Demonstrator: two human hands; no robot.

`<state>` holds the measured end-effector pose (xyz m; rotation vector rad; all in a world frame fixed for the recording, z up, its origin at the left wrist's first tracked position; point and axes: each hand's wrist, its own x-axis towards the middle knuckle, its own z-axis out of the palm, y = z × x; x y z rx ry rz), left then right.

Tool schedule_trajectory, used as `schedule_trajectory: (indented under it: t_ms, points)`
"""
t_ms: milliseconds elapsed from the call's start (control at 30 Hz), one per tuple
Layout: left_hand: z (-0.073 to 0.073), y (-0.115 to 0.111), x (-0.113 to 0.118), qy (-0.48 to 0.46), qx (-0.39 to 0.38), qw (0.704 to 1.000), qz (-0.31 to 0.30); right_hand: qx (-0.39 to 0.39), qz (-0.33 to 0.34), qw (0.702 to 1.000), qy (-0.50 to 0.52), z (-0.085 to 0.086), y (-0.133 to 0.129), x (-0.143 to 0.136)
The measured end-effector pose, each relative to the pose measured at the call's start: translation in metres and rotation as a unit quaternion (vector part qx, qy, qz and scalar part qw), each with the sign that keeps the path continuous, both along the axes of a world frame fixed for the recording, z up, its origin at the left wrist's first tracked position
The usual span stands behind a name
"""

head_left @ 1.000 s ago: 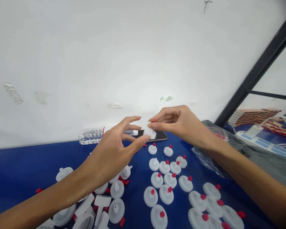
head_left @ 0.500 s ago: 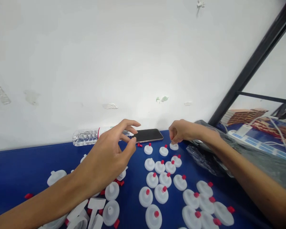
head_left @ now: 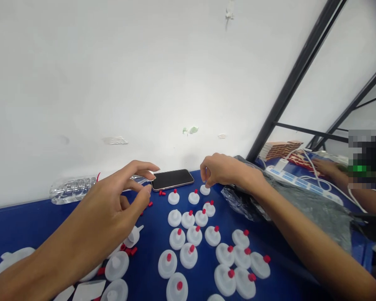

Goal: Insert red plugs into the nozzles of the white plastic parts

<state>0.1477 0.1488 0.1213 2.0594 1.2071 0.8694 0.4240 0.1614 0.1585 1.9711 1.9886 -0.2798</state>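
My left hand (head_left: 125, 196) hovers over the blue table with its fingers apart and nothing between them, left of a dark phone (head_left: 172, 179). The fingertips of my right hand (head_left: 219, 169) are at a small white disc (head_left: 204, 190) at the back of the table; whether they pinch its top is hidden. Several white discs with red caps (head_left: 177, 239) stand in loose rows between and below my hands. One white disc (head_left: 174, 218) shows no red cap. Under my left forearm lie uncapped white pieces (head_left: 117, 265) and loose red caps (head_left: 129, 251).
A clear bottle (head_left: 73, 189) lies against the wall at the left. Dark plastic bags (head_left: 303, 209) and a white power strip (head_left: 303, 184) with cables are on the right. Beyond a black metal frame (head_left: 296, 75), another person's hand (head_left: 326, 167) is visible.
The view has turned to the right, so table items appear further left and more of the other person shows. My right hand stays at the same disc; my left hand remains open.
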Motion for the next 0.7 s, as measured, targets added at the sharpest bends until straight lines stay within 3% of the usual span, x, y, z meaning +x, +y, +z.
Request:
schedule_trajectory:
  t_ms: [300,533,700]
  points:
    - [0.001,-0.003,0.002,0.018,0.000,1.000,-0.003,-0.180,-0.025,0.983,0.024,-0.009,-0.007,-0.014]
    - [0.001,-0.006,0.003,0.020,-0.001,1.000,0.011,-0.222,-0.012,0.974,0.033,-0.011,0.000,-0.012]
    - [-0.007,0.002,0.001,0.012,0.047,0.999,-0.006,-0.234,-0.004,0.971,0.040,-0.012,0.002,-0.009]
